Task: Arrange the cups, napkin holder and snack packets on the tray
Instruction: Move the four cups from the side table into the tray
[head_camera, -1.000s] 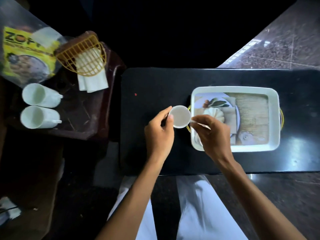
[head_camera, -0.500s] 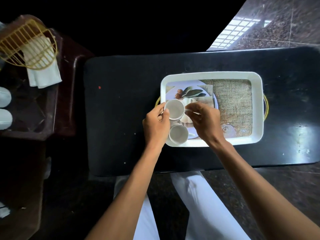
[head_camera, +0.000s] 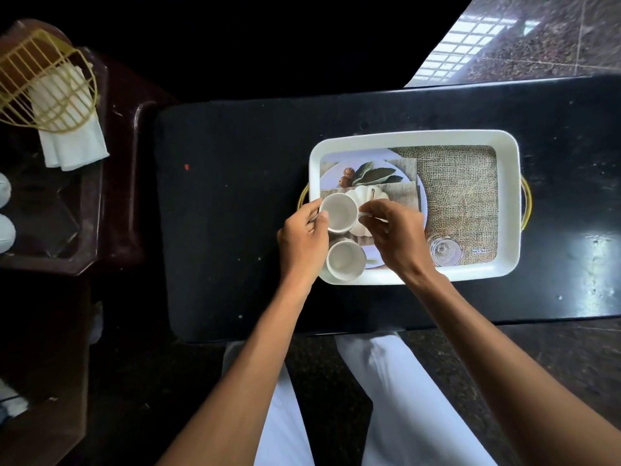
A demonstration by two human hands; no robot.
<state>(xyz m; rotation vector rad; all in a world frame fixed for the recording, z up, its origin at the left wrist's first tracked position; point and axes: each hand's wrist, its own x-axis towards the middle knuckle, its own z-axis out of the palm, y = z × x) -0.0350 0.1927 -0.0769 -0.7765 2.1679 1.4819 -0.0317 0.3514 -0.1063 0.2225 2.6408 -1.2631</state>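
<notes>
A black desk [head_camera: 235,230] carries a white tray [head_camera: 413,137] with a printed picture on its floor and a yellow handle [head_camera: 527,206] at its right end. Off to the left, well apart from it, a brown crate [head_camera: 114,163] holds the yellow wire napkin holder [head_camera: 43,82] lying tilted over white napkins [head_camera: 72,146], and two more cups [head_camera: 5,227] show only as slivers at the picture's edge. The near cup [head_camera: 344,258] stands in the tray's near-left corner, just beside the far cup [head_camera: 339,213], which both hands hold over the tray's left end (whether it rests on the tray floor I cannot tell). The left hand [head_camera: 302,240] curls its fingers [head_camera: 319,218] round the far cup's left side and rim. The right hand [head_camera: 396,237] pinches the far cup's small handle between fingertips.
</notes>
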